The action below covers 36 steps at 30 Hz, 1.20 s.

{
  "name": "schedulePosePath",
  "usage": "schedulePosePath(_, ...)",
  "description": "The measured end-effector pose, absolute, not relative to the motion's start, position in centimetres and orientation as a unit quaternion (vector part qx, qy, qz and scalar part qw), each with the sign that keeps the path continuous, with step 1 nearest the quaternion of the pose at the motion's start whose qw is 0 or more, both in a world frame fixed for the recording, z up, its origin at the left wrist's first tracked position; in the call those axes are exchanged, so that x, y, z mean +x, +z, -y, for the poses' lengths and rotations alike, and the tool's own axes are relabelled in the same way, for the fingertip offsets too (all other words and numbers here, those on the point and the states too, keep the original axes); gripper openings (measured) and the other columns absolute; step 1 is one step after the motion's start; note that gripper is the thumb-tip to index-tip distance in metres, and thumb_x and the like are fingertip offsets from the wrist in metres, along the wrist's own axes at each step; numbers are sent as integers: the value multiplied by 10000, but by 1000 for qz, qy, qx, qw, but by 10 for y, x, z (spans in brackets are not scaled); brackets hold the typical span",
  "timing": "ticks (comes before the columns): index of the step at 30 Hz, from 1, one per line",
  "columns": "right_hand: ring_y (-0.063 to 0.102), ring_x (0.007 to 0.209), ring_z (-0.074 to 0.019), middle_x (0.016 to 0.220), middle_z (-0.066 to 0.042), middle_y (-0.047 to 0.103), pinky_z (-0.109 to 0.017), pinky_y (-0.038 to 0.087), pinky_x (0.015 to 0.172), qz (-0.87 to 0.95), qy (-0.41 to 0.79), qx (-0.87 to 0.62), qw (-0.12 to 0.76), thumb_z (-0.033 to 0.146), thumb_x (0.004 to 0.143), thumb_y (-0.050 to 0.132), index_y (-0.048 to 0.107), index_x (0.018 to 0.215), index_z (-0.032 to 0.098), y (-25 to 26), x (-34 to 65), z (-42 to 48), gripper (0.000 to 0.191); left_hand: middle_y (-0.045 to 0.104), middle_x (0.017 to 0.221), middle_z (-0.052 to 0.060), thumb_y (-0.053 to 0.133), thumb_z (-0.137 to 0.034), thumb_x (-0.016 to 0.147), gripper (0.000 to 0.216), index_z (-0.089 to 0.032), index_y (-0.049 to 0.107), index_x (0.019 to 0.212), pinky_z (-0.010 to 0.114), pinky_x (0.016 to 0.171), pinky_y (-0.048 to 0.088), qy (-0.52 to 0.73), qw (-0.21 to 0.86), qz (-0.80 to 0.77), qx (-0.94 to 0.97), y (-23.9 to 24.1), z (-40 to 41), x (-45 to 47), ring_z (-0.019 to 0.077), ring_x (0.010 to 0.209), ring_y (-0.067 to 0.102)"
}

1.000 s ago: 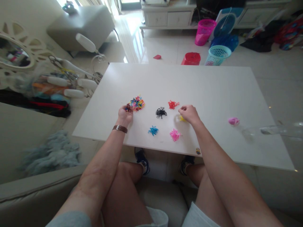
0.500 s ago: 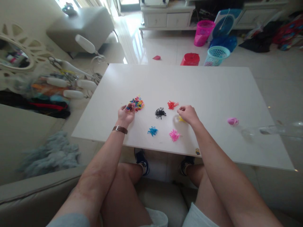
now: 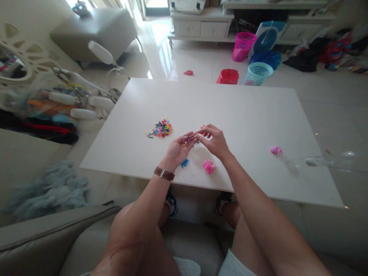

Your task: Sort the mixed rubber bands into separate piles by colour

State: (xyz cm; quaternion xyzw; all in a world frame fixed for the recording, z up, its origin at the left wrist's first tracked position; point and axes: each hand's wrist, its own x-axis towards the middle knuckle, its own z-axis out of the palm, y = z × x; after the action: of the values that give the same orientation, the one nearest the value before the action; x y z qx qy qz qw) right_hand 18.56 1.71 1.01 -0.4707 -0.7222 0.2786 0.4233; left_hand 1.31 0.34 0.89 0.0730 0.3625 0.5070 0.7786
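My left hand (image 3: 176, 151) is palm up over the middle of the white table (image 3: 247, 119), cupping a small handful of mixed-colour rubber bands (image 3: 189, 140). My right hand (image 3: 215, 142) meets it from the right, thumb and fingers drawn together at the left fingertips; what they pinch is too small to make out. A larger mixed pile (image 3: 163, 128) lies to the left. Below the hands are a blue pile (image 3: 184, 163), partly covered, and a pink pile (image 3: 209, 166). Only bits of the red pile (image 3: 202, 127) and black pile (image 3: 197, 142) show; the yellow one is hidden.
A purple object (image 3: 276, 150) and a clear bottle-like item (image 3: 313, 161) rest toward the table's right side. Beyond the far edge stand a red bin (image 3: 228, 76), a light-blue basket (image 3: 258, 73) and a pink basket (image 3: 243, 46). A white lamp-like stand (image 3: 100, 101) is close on the left.
My left hand has moved right from the mixed pile to the table's middle, carrying rubber bands. My right hand has moved left from beside the yellow pile to meet it. The view has shifted slightly.
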Motion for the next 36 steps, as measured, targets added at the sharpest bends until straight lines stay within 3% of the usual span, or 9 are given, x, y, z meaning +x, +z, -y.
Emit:
schedulePosePath(5, 627, 817, -165, 919, -40, 645, -292, 498, 684, 755, 311, -428, 386, 220, 847, 709, 754, 927, 210, 4, 181, -19, 93, 762, 1042, 148, 573, 10, 808, 286, -81, 719, 1037, 348, 1046, 523, 496, 767, -389, 116, 8, 0, 21, 211, 1081, 719)
schedulePosePath(11, 600, 730, -146, 829, -24, 626, -295, 492, 686, 756, 326, -428, 373, 208, 871, 684, 736, 823, 197, 3, 177, -25, 72, 753, 970, 155, 568, 24, 833, 203, -55, 719, 944, 357, 1053, 519, 488, 759, -415, 119, 7, -5, 16, 201, 1021, 727)
schedulePosePath(20, 633, 732, -156, 823, -31, 687, -290, 503, 677, 722, 324, -464, 399, 201, 871, 663, 723, 842, 192, 7, 176, -19, 67, 740, 920, 122, 547, 48, 830, 216, -59, 733, 853, 290, 999, 545, 500, 750, -416, 118, 11, 0, 12, 144, 881, 721)
schedulePosePath(26, 632, 717, -151, 832, -41, 701, -284, 513, 663, 726, 324, -447, 411, 193, 869, 651, 733, 836, 187, 13, 172, -8, 88, 737, 916, 98, 649, -17, 841, 107, -75, 732, 806, 288, 1004, 533, 507, 736, -426, 142, 16, 7, 16, 116, 851, 702)
schedulePosePath(36, 669, 738, -185, 798, -33, 726, -334, 542, 733, 667, 291, -531, 434, 230, 832, 667, 711, 853, 209, 4, 176, -8, 53, 746, 840, 102, 738, -31, 803, 98, -93, 670, 837, 339, 1023, 546, 562, 667, -468, 143, 21, 1, 2, 172, 904, 748)
